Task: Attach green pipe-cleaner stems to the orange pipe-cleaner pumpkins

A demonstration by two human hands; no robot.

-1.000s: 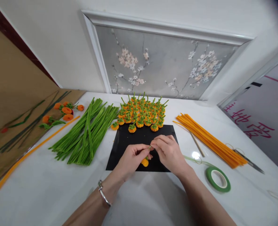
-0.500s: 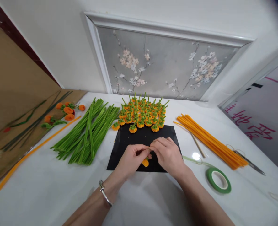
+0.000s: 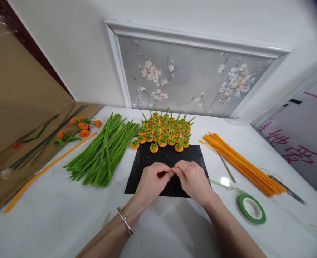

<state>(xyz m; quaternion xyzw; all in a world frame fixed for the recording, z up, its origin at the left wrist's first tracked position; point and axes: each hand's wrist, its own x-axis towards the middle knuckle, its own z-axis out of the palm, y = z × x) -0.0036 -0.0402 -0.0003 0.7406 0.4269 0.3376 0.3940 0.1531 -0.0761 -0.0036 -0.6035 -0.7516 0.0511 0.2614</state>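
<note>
Over a black mat (image 3: 137, 172), my left hand (image 3: 153, 181) and my right hand (image 3: 192, 179) meet fingertip to fingertip. Both are closed in a pinch, thumbs against forefingers. Whatever sits between the fingertips is too small and too covered to name. Just beyond the mat's far edge stand rows of small orange fuzzy pumpkin-like pieces (image 3: 162, 142) with green stems pointing up. The nearest ones rest on the mat.
Green pipe cleaners (image 3: 102, 154) lie in a pile at left, beside a single orange one (image 3: 48, 168) and orange fuzzy flowers (image 3: 83, 126). At right are orange pipe cleaners (image 3: 244, 161), a thin stick (image 3: 227, 167), green tape (image 3: 260, 211) and scissors (image 3: 292, 193).
An orange piece that showed below my fingers is now out of sight. My hands stay pinched together at nearly the same spot; the whole view has shifted slightly.
</note>
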